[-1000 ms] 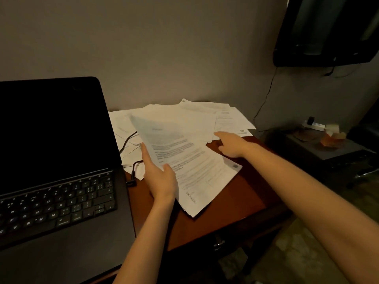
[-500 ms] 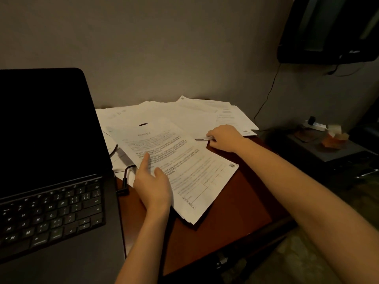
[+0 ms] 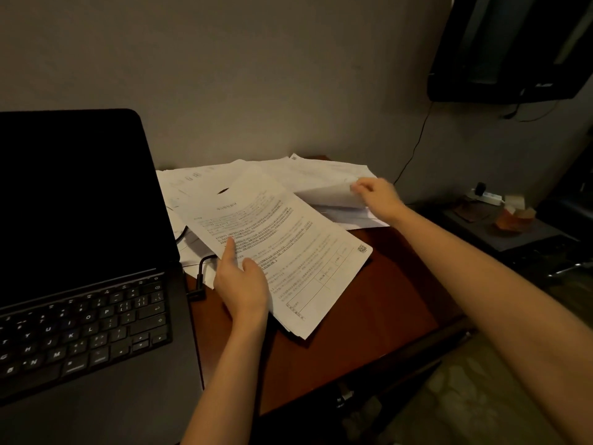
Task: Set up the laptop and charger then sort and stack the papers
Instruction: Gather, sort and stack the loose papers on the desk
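Left hand (image 3: 241, 282) grips the stack (image 3: 282, 248); right hand (image 3: 376, 196) pinches a sheet (image 3: 327, 194) beyond it. Lifting fast could crease the sheet or drag loose papers (image 3: 205, 181) off.

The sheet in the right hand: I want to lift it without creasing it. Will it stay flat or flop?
Probably flop: the sheet already curls where the right hand pinches its edge. It looks thin and light, so one hand should lift it. Likely slippery too, since it lies on other loose papers that may slide along.
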Demonstrator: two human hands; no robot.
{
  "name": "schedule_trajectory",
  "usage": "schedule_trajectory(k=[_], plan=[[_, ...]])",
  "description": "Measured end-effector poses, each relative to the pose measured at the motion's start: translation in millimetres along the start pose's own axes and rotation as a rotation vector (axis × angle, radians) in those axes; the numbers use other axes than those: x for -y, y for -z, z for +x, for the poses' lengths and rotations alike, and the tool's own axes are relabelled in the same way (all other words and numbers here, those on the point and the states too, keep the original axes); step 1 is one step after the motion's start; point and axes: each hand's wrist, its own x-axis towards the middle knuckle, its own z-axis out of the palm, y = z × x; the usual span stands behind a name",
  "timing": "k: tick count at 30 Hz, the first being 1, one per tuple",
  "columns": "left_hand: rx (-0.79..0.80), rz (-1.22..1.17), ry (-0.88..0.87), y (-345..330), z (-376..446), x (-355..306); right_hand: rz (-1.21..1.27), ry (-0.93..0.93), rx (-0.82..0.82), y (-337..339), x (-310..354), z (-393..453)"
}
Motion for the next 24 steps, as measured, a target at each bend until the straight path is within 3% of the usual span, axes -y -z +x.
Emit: schedule_trajectory(k=[3, 6, 11, 14, 17, 19, 20, 22, 24], plan=[[0.005, -0.059, 0.041, -0.3, -0.7, -1.3, 0.027, 0.042, -0.407, 6.7, 16.3, -11.6], [-0.013, -0.230, 0.154, -0.1, 0.5, -6.1, 0.040, 0.307, -0.578, -1.3, 34.9, -38.9], [-0.003, -0.395, 0.283, 9.2, -3.1, -19.8, -0.096, 0.887, -0.212, -52.9, 34.5, -119.2], [0.007, -0.304, 0.235, 9.7, -6.4, -24.5, -0.188, 1.008, -0.102, -75.9, 20.0, -142.0], [0.022, -0.079, 0.171, 10.1, -6.5, -19.2, -0.165, 0.931, 0.099, -70.4, 24.2, -146.4], [0.019, -0.076, 0.144, 10.6, -7.9, -16.0, -0.091, 0.710, 0.282, -59.5, 33.6, -145.2], [0.009, -0.083, 0.124, 10.1, -8.4, -15.9, -0.039, 0.610, 0.295, -54.9, 37.0, -140.1], [-0.013, -0.058, 0.086, 9.9, -9.4, -17.9, -0.009, 0.454, 0.173, -48.7, 39.9, -119.1], [-0.008, 0.006, 0.046, 11.5, -8.5, -15.5, -0.185, 0.310, 0.081, -45.1, 35.5, -86.9]])
